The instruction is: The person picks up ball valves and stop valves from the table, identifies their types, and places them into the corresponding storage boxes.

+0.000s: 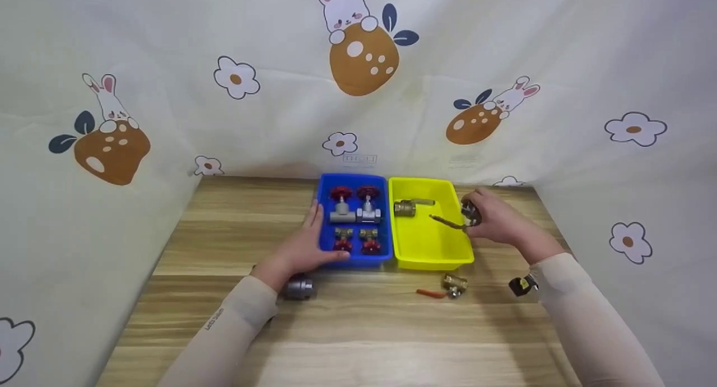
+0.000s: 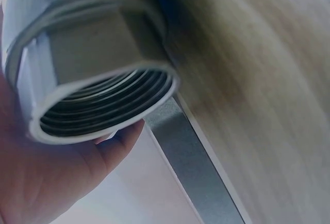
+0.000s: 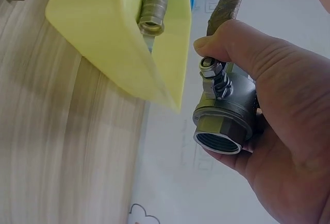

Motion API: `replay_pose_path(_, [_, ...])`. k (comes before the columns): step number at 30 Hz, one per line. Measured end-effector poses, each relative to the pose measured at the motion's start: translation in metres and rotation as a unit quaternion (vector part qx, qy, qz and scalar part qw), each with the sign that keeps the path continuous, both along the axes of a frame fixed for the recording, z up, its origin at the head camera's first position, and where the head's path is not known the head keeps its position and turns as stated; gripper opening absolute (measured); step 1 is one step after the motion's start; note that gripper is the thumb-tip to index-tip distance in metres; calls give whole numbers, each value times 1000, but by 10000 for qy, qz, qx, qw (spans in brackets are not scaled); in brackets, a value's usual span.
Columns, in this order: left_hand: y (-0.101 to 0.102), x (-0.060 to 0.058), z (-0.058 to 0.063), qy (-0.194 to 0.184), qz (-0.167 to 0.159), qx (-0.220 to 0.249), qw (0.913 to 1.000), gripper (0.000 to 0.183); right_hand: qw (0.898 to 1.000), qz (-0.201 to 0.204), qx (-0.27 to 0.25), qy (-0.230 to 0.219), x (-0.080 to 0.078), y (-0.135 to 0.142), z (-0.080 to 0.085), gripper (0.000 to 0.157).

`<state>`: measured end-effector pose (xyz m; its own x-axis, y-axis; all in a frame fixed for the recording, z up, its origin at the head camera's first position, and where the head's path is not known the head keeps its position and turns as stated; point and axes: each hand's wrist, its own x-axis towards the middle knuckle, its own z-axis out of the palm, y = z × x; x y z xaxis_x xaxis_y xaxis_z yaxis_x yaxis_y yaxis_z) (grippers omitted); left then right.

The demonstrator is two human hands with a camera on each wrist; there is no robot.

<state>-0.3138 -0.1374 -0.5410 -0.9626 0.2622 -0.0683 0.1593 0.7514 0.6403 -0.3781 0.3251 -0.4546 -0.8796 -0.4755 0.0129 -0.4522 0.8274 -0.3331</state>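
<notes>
The head view shows a person's two hands at two bins standing side by side near the table's (image 1: 358, 331) far edge. The left hand (image 1: 305, 244) rests at the near left corner of the blue bin (image 1: 372, 261), fingers straight along its left wall, the thumb apart from them and laid at the near edge. The right hand (image 1: 496, 216) is clamped on a metal valve (image 3: 227, 105) by the right edge of the yellow bin (image 1: 425, 247); the thumb presses beside the base of its brown lever, which reaches over that edge.

Toward the yellow bin's far left corner lies a brass valve (image 1: 404, 209) with a lever. In the blue bin, two larger handwheel valves (image 1: 368, 214) sit toward the far edge and two smaller handwheel valves (image 1: 369, 234) toward the near edge, all with red wheels. An orange-levered valve (image 1: 455, 283) lies just off the yellow bin's near edge. A silver fitting (image 1: 299, 287) lies partly under the left wrist, near the blue bin's near left corner; whether the hand touches it cannot be told.
</notes>
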Motion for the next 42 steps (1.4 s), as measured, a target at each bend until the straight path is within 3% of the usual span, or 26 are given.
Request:
replay_pose_path(8, [0,1,0,-28,-78,61,9999,141,9979,506,201,340,-3,-16,6,64])
replay_pose_path(16, [0,0,-1,-56,-39,76,9999,141,9974,553,397,231,-6,-28,13,68])
replay_pose_path(42, [-1,0,-1,-65,-83,154,9998,144,9898,1133,654,561,-20,-53,19,67])
